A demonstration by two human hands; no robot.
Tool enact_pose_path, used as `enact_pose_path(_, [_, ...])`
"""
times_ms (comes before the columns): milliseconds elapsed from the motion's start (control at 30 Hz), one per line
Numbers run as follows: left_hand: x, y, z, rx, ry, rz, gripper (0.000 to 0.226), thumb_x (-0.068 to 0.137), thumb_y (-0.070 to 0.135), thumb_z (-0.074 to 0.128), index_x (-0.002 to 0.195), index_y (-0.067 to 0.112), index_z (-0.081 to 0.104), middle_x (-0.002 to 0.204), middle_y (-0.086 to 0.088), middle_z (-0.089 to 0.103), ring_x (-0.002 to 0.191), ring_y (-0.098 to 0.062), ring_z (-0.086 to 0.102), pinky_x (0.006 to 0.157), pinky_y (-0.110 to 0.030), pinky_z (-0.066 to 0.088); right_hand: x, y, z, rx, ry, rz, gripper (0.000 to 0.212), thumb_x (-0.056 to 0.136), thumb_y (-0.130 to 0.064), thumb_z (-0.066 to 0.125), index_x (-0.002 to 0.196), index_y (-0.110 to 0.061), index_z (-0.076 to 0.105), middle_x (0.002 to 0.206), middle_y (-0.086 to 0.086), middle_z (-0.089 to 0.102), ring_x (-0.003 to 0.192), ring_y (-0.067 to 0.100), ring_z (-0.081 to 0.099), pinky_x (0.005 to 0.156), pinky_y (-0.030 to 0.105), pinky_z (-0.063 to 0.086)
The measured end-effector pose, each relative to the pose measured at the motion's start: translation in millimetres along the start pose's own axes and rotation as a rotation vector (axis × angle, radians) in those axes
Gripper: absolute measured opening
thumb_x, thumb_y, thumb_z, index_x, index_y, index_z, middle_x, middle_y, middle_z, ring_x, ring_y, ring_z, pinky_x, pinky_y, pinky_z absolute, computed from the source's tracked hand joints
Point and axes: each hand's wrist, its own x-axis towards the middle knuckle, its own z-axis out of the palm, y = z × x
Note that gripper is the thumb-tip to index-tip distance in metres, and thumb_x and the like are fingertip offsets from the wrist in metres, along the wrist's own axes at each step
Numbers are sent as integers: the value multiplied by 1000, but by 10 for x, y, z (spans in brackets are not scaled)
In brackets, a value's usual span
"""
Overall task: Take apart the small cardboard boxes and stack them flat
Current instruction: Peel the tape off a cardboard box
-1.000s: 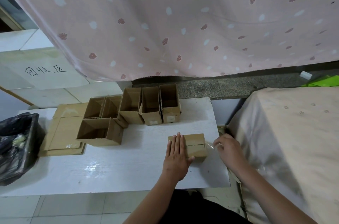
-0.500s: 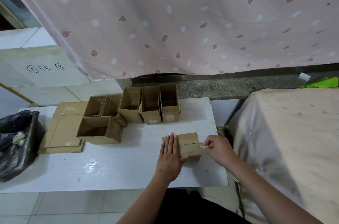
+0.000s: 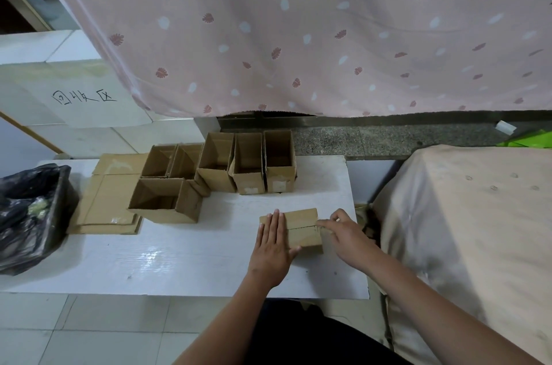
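Pressing flat on the closed box [image 3: 301,228], the left hand [image 3: 273,240] lay with straight fingers over its left half, thumb hooked along the near edge. The box, a small brown cardboard block with a seam running across its top, sat on the white desk [image 3: 179,254] at about 4 o'clock from the desk's middle. The right hand [image 3: 346,233] reached in from 3 o'clock, its fingertips meeting at the right end of the seam; whether they pinched anything there could not be told. At 12 o'clock stood a row of three open boxes [image 3: 248,164], tall and rectangular, flaps up, with pale labels on two fronts. To their left, at 10 o'clock, two lower open ones [image 3: 171,160] touched a wider open carton [image 3: 165,200] in front of them. Flattened cardboard sheets [image 3: 107,203] lay stacked at 9 o'clock, smooth with a glossy tape strip. A crinkled black bag [image 3: 30,212] bulged at the desk's left edge. Pink patterned cloth [image 3: 298,30] hung behind.
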Motion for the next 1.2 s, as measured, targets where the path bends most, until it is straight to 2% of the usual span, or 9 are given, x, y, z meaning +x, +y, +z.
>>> enact_pose_path(167, [5, 28, -20, 9, -6, -66, 95, 92, 74, 19, 149, 17, -32, 162, -9, -28, 150, -28, -25, 121, -39, -18, 49, -112, -106, 98, 67, -39, 21, 95, -4, 56, 108, -15, 68, 108, -3, 51, 87, 13, 55, 75, 16, 42])
enact_pose_path(267, [50, 74, -128, -39, 13, -42, 103, 91, 62, 52, 155, 32, -23, 164, -13, 0, 152, -33, 0, 122, -47, 1, 94, -246, -149, 186, 62, -76, 17, 89, -6, 64, 91, -22, 61, 101, -8, 55, 87, 11, 58, 74, 14, 44])
enact_pose_path(333, [115, 167, -236, -124, 40, 37, 109, 83, 47, 69, 157, 38, -11, 158, -9, 17, 146, -30, 20, 118, -46, 18, 135, -311, -153, 207, 43, -79, 16, 87, -7, 67, 88, -22, 62, 97, -9, 59, 89, 12, 61, 79, 28, 52])
enact_pose_path(500, [213, 273, -335, -366, 50, 83, 101, 71, 29, 83, 151, 39, 22, 145, 5, 32, 129, -25, 39, 97, -42, 49, 168, -306, -177, 169, 35, -49, 15, 85, -13, 71, 86, -27, 64, 94, -12, 64, 90, 9, 64, 85, 40, 55])
enact_pose_path(633, [202, 269, -273, -440, 26, 52, 100, 69, 20, 86, 149, 32, 26, 144, 5, 32, 125, -23, 42, 95, -43, 50, 108, -235, -176, 125, 50, -102, 21, 85, -11, 71, 82, -28, 61, 94, -14, 60, 89, 5, 61, 82, 32, 53])
enact_pose_path(800, [128, 187, -137, -535, 41, -11, 94, 68, 16, 83, 145, 26, 28, 139, 6, 32, 114, -20, 50, 84, -34, 54, 49, -165, -87, 84, 184, -119, 15, 80, -12, 78, 75, -15, 65, 100, -13, 56, 100, -1, 43, 87, 10, 32])
enact_pose_path(967, [97, 188, -107, -464, 18, -22, 95, 76, 4, 75, 152, 23, 21, 150, 2, 24, 116, -27, 54, 81, -40, 55, 50, -182, 50, 142, 97, -46, 14, 87, -10, 68, 84, -22, 60, 83, -13, 55, 78, 6, 52, 69, 18, 40])
enact_pose_path(1100, [101, 206, -132, -325, 27, 12, 91, 89, 3, 62, 160, 19, 8, 162, -6, 7, 134, -31, 43, 87, -41, 54, 128, -162, 130, 116, 56, -26, 32, 95, -7, 55, 120, -25, 65, 113, -13, 53, 100, 7, 52, 93, 24, 44])
enact_pose_path(1200, [92, 267, -121, -219, 15, -22, 93, 92, 28, 62, 160, 13, 0, 166, -7, -12, 152, -27, 15, 111, -36, 42, 186, -139, 142, 64, 47, -11, 23, 95, -9, 56, 109, -20, 70, 107, -12, 49, 97, 10, 53, 92, 26, 46])
